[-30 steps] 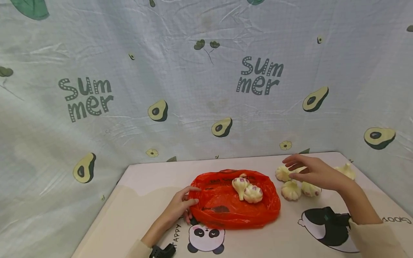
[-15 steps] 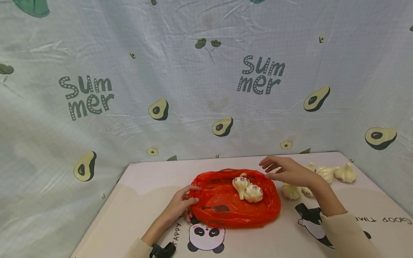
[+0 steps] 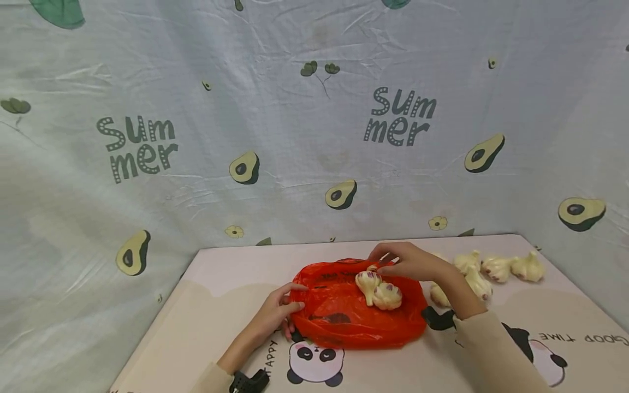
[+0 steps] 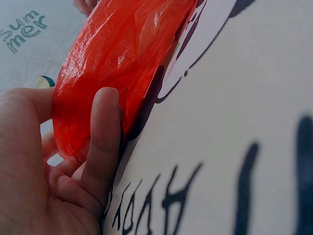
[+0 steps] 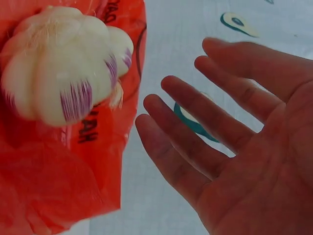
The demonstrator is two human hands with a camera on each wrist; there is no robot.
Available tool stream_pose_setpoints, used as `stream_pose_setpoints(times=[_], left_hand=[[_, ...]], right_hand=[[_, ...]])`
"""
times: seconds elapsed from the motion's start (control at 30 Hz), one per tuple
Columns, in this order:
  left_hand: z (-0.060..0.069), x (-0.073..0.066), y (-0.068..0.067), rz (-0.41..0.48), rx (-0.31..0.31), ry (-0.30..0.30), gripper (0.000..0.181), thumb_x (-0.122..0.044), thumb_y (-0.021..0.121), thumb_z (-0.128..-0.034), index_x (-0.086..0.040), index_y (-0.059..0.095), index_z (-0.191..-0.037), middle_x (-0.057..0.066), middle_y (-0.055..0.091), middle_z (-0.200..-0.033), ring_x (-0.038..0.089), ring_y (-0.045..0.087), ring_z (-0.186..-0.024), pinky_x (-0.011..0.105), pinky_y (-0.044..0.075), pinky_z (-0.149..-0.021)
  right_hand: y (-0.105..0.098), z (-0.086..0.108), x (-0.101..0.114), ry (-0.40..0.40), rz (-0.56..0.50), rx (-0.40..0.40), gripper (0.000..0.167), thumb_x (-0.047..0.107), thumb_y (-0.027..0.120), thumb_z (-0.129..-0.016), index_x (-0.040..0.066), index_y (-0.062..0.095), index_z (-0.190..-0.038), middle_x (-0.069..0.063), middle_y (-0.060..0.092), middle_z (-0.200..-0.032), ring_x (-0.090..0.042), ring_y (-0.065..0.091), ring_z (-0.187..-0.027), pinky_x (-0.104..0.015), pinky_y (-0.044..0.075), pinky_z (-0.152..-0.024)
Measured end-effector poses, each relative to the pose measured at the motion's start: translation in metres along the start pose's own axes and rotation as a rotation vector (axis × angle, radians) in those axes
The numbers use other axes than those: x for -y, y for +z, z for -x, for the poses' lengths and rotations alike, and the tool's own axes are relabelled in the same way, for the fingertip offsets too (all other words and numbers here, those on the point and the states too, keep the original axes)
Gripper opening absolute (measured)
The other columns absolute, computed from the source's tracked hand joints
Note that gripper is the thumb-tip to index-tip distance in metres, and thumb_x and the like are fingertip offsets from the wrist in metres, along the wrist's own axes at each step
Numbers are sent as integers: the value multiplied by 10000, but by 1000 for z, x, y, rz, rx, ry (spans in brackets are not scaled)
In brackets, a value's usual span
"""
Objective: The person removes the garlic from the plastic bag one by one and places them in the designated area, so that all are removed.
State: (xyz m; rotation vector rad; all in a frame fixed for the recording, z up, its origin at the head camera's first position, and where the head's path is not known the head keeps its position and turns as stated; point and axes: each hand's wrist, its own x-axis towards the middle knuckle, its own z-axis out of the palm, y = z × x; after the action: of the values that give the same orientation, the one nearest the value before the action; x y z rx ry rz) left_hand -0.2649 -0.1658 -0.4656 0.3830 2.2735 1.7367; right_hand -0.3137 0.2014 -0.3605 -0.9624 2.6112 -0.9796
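A red plastic bag (image 3: 334,327) lies spread on the table with its mouth rolled wide. Two white garlic bulbs with purple streaks, an upright-looking one (image 3: 367,282) and a rounder one (image 3: 387,296), sit inside toward its right side. At the bag's left edge, my left hand (image 3: 270,314) holds the rim; the left wrist view shows fingers and thumb (image 4: 103,122) around the red plastic. My right hand (image 3: 410,262) hovers over the bag's back right edge, near the garlic. Its fingers are spread and hold nothing in the right wrist view.
Several more garlic bulbs (image 3: 497,268) lie on the table to the right of the bag, some partly behind my right forearm. The table (image 3: 236,273) has panda prints. A pale avocado-print sheet (image 3: 290,213) hangs behind it.
My right hand has moved left from above the loose garlic to above the bag. My left hand has stayed on the rim, and the bag and the garlic in it look unchanged.
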Motion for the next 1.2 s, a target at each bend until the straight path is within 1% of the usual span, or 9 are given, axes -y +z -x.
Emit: stream_pose_setpoints(times=[0.13,0.27,0.4,0.6,0.73,0.83,0.97,1.17,1.2], left_hand=[[1,0,0,3,-1,2,445,-169,608,-1012,-92,537,-1445,100,609,-851,135,606,-470,255,552,-443],[1,-1,0,13,11,33,451,-172,608,-1015,-69,527,-1447,93,609,-835,115,609,-459,258,556,-440],[0,-2,0,26,19,45,458,-177,611,-1013,-66,522,-1448,83,609,-829,100,607,-454,254,556,-441],[1,0,1,19,12,31,442,-179,610,-1015,-81,536,-1440,88,611,-832,115,604,-452,251,550,-438],[1,1,1,14,6,27,439,-185,613,-1013,-91,542,-1436,83,612,-833,121,600,-452,255,550,-438],[1,1,2,15,12,28,442,-190,614,-1013,-91,540,-1438,80,614,-829,127,600,-456,258,553,-442],[2,1,2,20,5,25,438,-179,614,-1012,-88,543,-1434,83,610,-825,125,597,-454,254,549,-438],[2,0,1,12,6,28,439,-183,614,-1014,-83,541,-1435,85,604,-816,112,600,-451,247,548,-437],[1,0,1,10,6,25,436,-184,613,-1015,-88,544,-1434,84,604,-815,112,601,-451,248,549,-438]], right_hand=[[6,-8,1,-25,3,35,259,125,651,-987,60,682,-1236,-132,715,-1223,-319,676,-1167,-503,590,-1016],[9,-13,3,-33,-9,61,242,121,660,-980,66,705,-1212,-105,732,-1194,-272,689,-1128,-461,606,-990],[13,-15,4,-53,-10,65,218,91,647,-977,75,743,-1172,-88,749,-1159,-242,676,-1096,-418,605,-980],[19,-17,1,-72,14,60,247,21,615,-959,93,766,-1140,-61,749,-1139,-204,651,-1058,-331,588,-958],[22,-19,1,-50,-12,73,256,-3,604,-951,76,760,-1137,-74,736,-1114,-176,611,-970,-248,573,-835],[24,-19,1,-29,-29,87,259,-14,596,-953,72,755,-1139,-77,718,-1069,-143,577,-827,-212,536,-686],[28,-21,1,-31,-26,100,264,-6,590,-964,85,750,-1151,-66,695,-1028,-116,542,-711,-201,483,-603],[34,-23,2,-21,36,76,288,11,649,-924,127,741,-1170,-31,659,-1053,-188,539,-910,-248,485,-733],[36,-23,3,-17,49,71,292,14,664,-918,134,742,-1173,-28,665,-1075,-200,538,-955,-262,498,-777]])
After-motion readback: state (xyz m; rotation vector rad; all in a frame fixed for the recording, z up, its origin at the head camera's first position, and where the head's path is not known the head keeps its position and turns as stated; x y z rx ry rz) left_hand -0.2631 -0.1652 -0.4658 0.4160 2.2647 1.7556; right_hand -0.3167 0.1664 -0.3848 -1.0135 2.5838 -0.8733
